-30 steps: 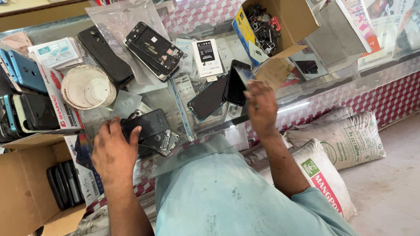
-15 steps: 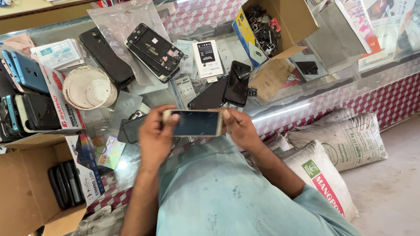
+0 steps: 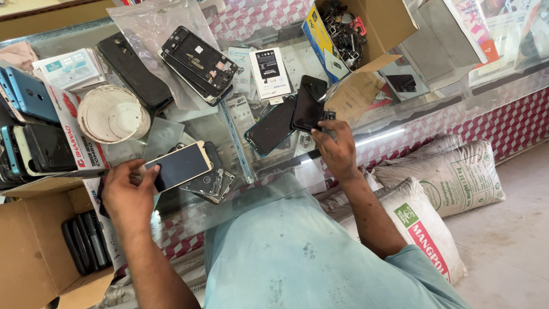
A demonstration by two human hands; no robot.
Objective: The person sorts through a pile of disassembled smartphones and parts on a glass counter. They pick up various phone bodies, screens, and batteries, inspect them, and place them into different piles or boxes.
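A cluttered glass counter (image 3: pixel 400 123) fills the scene, with woven sacks (image 3: pixel 452 189) on the concrete floor to the right. Open cardboard boxes sit at the far right (image 3: pixel 389 23) and near left (image 3: pixel 28 246); the counter's near edge runs just in front of the person, and little bare glass shows between phone parts. The left hand (image 3: pixel 128 197) closes around the left end of a gold-framed phone screen (image 3: pixel 178 166), held over a stripped phone frame (image 3: pixel 214 183). The right hand (image 3: pixel 337 150) lies fingers-down, touching a black phone (image 3: pixel 309 104) near the counter's middle.
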